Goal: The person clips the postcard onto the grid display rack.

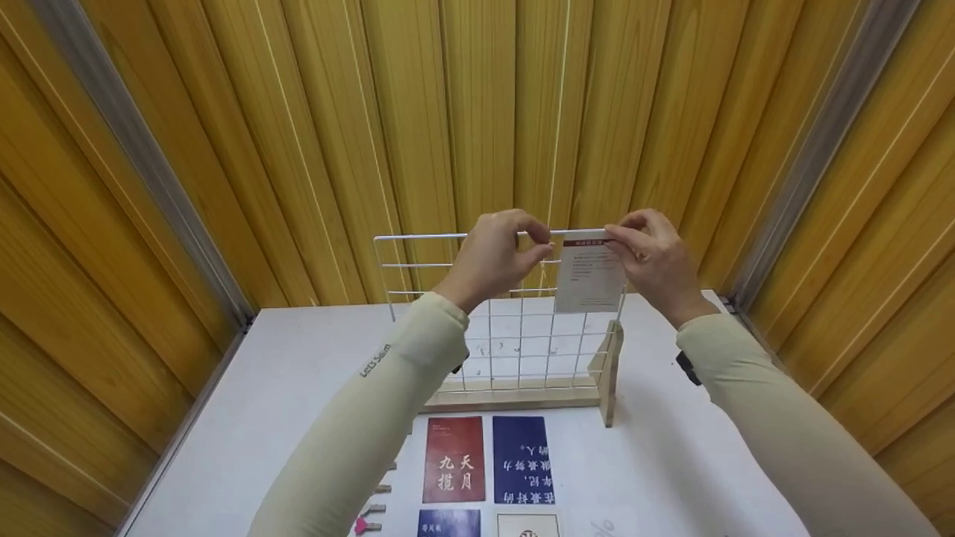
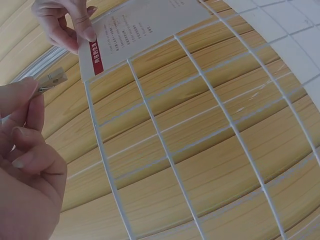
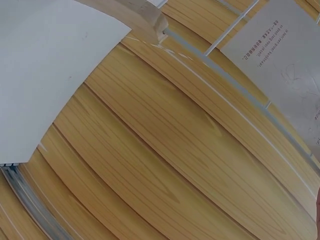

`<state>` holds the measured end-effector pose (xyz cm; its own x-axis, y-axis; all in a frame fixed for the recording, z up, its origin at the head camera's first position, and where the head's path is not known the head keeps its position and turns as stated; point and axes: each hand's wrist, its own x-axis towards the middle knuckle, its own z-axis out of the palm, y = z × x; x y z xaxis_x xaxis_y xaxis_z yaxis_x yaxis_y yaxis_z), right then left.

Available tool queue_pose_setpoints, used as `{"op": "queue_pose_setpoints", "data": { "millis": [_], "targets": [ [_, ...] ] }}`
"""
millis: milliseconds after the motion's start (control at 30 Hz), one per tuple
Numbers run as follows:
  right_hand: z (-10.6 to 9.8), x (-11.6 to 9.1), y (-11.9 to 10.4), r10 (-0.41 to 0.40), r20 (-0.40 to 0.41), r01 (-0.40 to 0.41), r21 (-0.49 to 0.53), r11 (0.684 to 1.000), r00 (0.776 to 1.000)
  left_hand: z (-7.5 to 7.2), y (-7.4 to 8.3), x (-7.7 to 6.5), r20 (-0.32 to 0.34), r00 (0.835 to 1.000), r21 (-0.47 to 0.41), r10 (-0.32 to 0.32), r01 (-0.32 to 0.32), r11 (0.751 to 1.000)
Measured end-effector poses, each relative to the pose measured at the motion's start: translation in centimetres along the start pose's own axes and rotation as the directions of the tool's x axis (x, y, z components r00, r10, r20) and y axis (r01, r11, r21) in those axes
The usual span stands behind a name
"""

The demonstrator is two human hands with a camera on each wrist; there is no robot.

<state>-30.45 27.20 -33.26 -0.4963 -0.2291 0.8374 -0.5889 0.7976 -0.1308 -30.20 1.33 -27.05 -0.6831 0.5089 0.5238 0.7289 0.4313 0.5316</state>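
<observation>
My left hand (image 1: 494, 253) is raised at the top of a white wire grid (image 1: 418, 236). In the left wrist view its thumb and finger pinch a small wooden clothespin (image 2: 54, 79), whose tip points toward the card. My right hand (image 1: 660, 257) pinches the upper right corner of a white card (image 1: 589, 277) with a red strip and printed text. This card hangs upright against the grid's upper right part, its top edge level with the top wire. In the right wrist view the card's lower part (image 3: 280, 55) shows, while most of that hand is out of frame.
The grid stands in a wooden base (image 1: 515, 401) on a white table (image 1: 313, 358). In front lie a red card (image 1: 455, 466), a blue card (image 1: 521, 462) and other cards. Several clothespins (image 1: 380, 488) lie beside my left sleeve. Yellow wood-patterned panels (image 1: 477, 112) close off the back.
</observation>
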Motion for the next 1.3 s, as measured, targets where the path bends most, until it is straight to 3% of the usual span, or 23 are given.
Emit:
{"op": "queue_pose_setpoints", "data": {
  "millis": [500, 967, 1300],
  "targets": [
    [0.6, 0.0, -1.2, 0.004, -0.001, -0.004, -0.025, 1.000, 1.000, 0.7, 1.8, 3.6, 0.049, 0.998, 0.046, -0.042, 0.039, 0.998],
    [0.6, 1.0, -2.1, -0.064, 0.020, 0.065, -0.092, 0.994, 0.998, 0.9, 2.2, 4.7, 0.054, 0.998, 0.114, -0.031, 0.025, 0.993],
    [0.5, 0.9, -1.7, -0.054, 0.015, 0.054, -0.047, 0.997, 0.998, 1.4, 2.1, 5.3, 0.075, 0.996, 0.123, -0.047, 0.038, 0.992]
  ]
}}
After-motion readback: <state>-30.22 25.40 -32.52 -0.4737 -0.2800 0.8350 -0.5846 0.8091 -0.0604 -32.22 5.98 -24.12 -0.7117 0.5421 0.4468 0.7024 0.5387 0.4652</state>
